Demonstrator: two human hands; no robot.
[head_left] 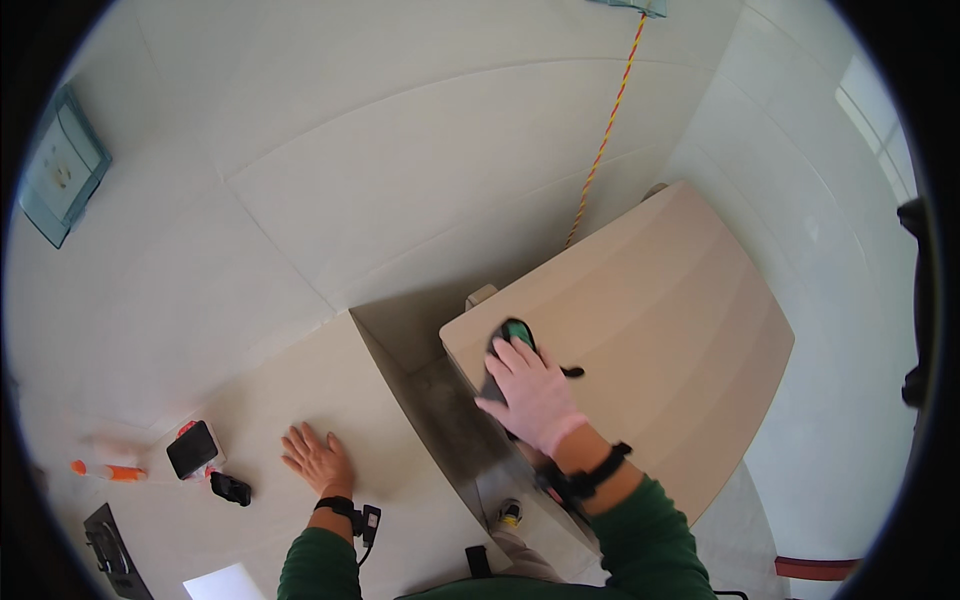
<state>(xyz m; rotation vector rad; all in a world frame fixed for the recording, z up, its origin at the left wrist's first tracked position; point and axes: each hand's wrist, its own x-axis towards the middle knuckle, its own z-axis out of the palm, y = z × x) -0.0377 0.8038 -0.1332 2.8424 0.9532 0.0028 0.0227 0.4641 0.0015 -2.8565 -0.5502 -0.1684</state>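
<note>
My right hand [530, 395], in a thin pink glove, is closed over a dark, elongated object [497, 352] with a green patch at its far end. The hand covers most of it, so its kind does not show. It lies at the left edge of a smooth beige board [650, 340], and a short black tab [573, 372] sticks out beside my fingers. On the pale countertop [300, 380] to the left, my bare left hand [320, 462] rests palm down, its fingers spread and holding nothing.
Left on the counter are a black-screened device [192, 450], a small black object [231, 488], an orange-and-white tube [108, 471], a dark rectangular plate [115, 550] and a white sheet [222, 583]. A gap separates counter and board. A red-and-yellow cord [605, 140] hangs along the wall.
</note>
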